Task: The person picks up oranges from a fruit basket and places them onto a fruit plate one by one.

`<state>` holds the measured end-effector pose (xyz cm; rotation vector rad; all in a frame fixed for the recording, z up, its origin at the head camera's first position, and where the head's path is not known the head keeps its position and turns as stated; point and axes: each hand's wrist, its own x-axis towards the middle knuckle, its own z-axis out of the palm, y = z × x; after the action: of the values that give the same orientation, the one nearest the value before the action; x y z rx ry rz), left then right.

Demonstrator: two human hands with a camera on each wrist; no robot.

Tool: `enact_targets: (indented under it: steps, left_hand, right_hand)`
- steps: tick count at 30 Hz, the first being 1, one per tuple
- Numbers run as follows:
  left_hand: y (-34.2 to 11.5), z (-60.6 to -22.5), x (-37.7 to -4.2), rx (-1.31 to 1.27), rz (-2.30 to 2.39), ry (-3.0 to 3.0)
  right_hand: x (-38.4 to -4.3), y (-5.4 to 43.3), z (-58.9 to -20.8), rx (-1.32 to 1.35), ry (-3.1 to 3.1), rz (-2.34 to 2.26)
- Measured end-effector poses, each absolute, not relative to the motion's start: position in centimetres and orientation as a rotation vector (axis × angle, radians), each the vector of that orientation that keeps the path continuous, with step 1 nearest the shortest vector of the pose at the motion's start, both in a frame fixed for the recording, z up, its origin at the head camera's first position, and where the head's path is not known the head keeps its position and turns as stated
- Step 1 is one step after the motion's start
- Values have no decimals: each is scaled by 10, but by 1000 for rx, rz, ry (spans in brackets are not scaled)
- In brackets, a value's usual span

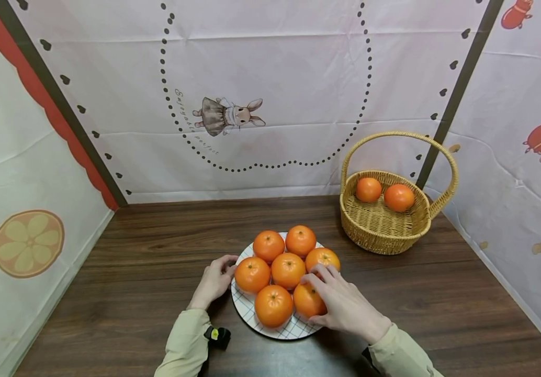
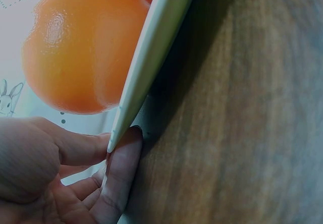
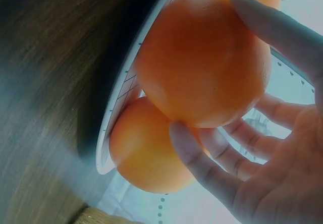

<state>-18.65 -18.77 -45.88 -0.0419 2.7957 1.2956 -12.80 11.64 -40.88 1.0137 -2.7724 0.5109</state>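
Observation:
A white plate with a dark grid pattern (image 1: 294,330) carries several oranges, one of them a central orange (image 1: 288,270) ringed by the others. My left hand (image 1: 214,283) pinches the plate's left rim (image 2: 146,62) between thumb and fingers, with the thumb on top and a finger beneath. On the near right of the plate, my right hand (image 1: 346,303) grips an orange (image 3: 202,62), thumb on one side and fingers curled along the other. Another orange (image 3: 146,148) lies on the plate beside those fingertips.
A wicker basket (image 1: 374,242) with a tall arched handle stands at the back right of the wooden table (image 1: 157,246). Inside it, against the back, lie two oranges (image 1: 398,198). Printed cloth walls (image 1: 270,104) close off the back and both sides.

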Motion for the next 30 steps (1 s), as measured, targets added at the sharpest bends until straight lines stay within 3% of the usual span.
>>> enact_targets:
  steps: [22,30]
  left_hand:
    - [-187,-458,-186,-36,1296,2802]
    - [-187,-458,-186,-42,1310,2788]
  right_hand:
    - [-132,125,-403,1009,-2721,615]
    - [-162,156,-381,866,-2539,805]
